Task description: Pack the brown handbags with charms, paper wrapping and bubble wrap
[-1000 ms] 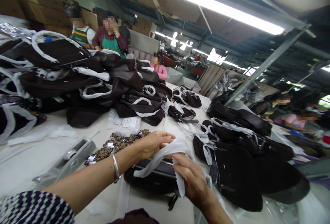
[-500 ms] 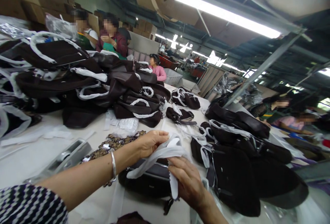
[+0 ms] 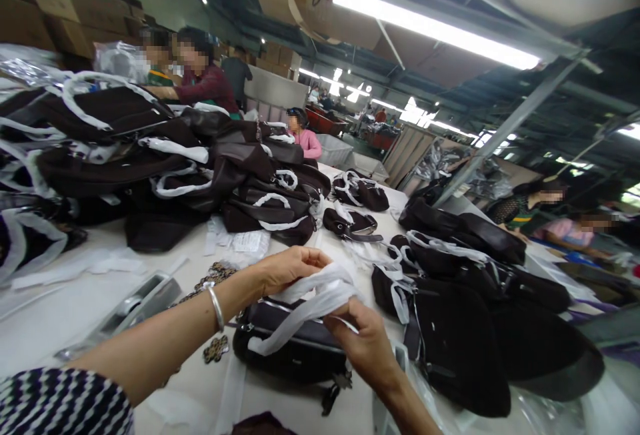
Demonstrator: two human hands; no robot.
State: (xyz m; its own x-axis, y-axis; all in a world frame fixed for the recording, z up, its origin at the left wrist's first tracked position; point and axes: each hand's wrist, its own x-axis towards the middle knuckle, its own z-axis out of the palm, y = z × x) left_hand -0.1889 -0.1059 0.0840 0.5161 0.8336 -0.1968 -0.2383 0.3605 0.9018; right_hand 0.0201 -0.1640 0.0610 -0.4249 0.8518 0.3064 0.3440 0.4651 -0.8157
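Long, bright lights hang over a big, dim workroom. People sit and stand at the back and off to the right side. Dark bags cover much of the white table: a tall heap of bags on the left, and more bags on the right.

One small black bag sits on the table, right in front of the person and below the two hands. Its main part looks soft and dull, and the top part is smoother, with a shiny line along it. On its front is a tiny pale mark, too small to read. A dark charm dangles at its right end.

Over the bag's top loops a soft white strip. It is thin, a bit wrinkled and a little see-through. One rounded end droops down over the left part of the bag's front. I can't tell if a handle is inside the loops.

The left hand pinches the far part of the strip. The right hand grips the near part between thumb and fingers. A silver bracelet circles the left wrist, and a spotted charm lies on the table, just left of the bag.
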